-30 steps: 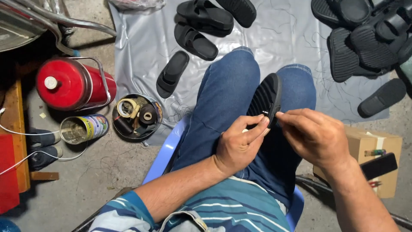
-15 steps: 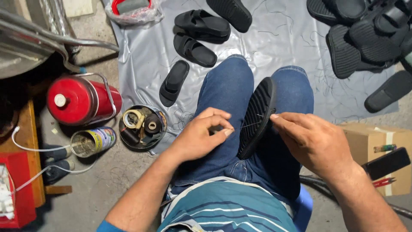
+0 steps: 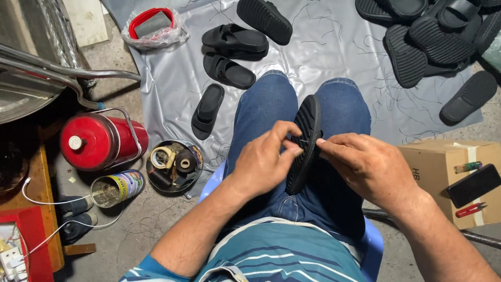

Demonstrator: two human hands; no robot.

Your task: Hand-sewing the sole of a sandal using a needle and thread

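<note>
Both hands pinching at a black sandal sole [image 3: 304, 143] held on edge between the knees, left hand [image 3: 263, 156] gripping its ribbed side, right hand [image 3: 365, 166] opposite, likely mid-stitch, tin of thread spools [image 3: 174, 164] and more sandals [image 3: 232, 55] beyond.

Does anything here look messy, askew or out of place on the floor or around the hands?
Loose dark thread scraps litter the grey plastic sheet. A can lies tipped on its side by the red jug. The sandal between both hands looks intact.
</note>
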